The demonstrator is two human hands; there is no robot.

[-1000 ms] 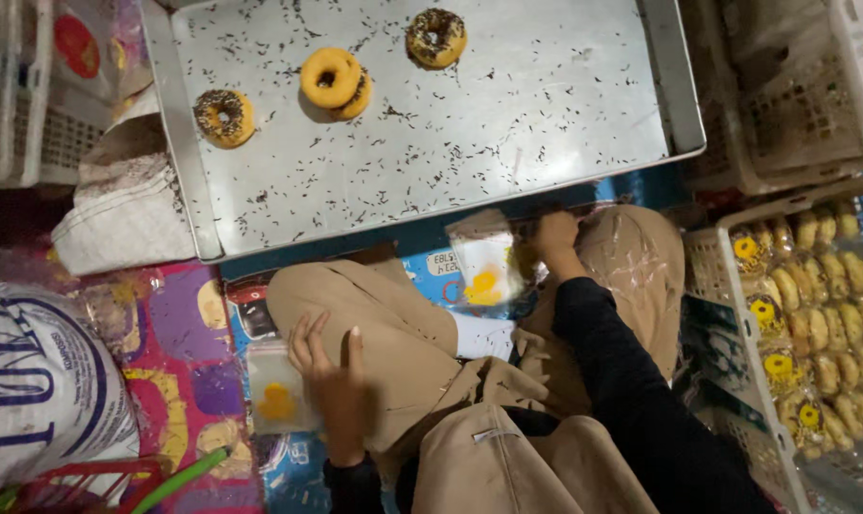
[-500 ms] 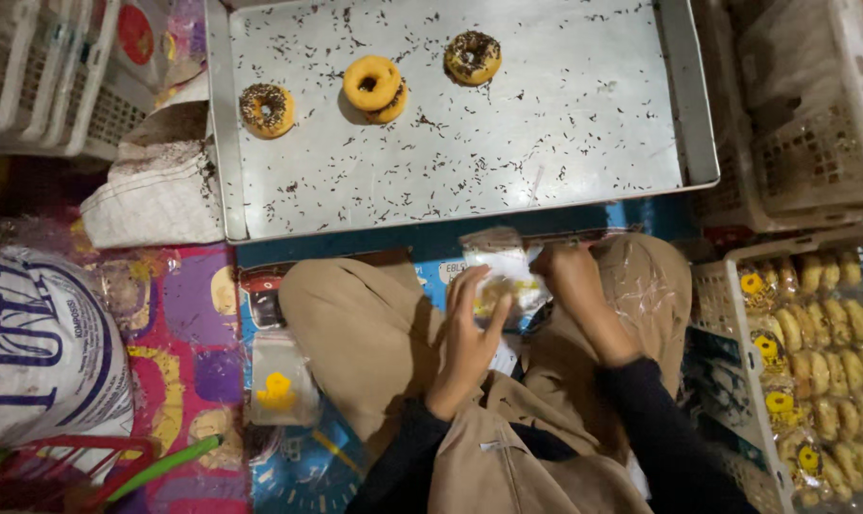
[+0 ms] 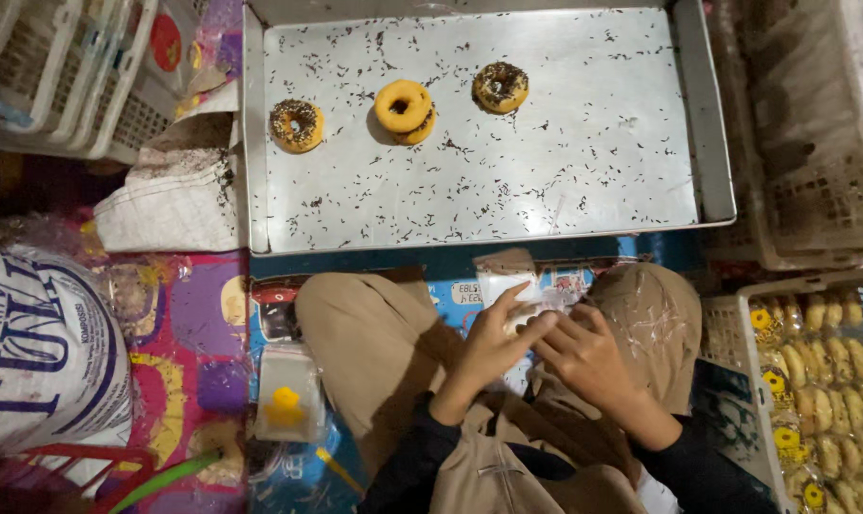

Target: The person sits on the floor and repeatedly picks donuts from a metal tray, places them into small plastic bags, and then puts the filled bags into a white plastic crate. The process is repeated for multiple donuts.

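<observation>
A: Head view: what is held by the hands?

B: A clear plastic bag [image 3: 512, 290] is grasped between the left hand [image 3: 493, 347] and the right hand [image 3: 588, 357], above the lap. The fingers of both hands are closed on it.

A: What is seen around?

B: Three donuts [image 3: 403, 105] are placed on the metal tray [image 3: 565, 190], well apart from the hands. A packed donut [image 3: 284, 405] is laid on the floor mat [image 3: 188, 343], beside the left knee. A basket [image 3: 736, 333] of packed donuts is seen at the right.

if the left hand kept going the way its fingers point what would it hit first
The left hand points up and right, fingers already on the small clear packet. Past that, probably the near rim of the metal tray, though depth is unclear.
</observation>
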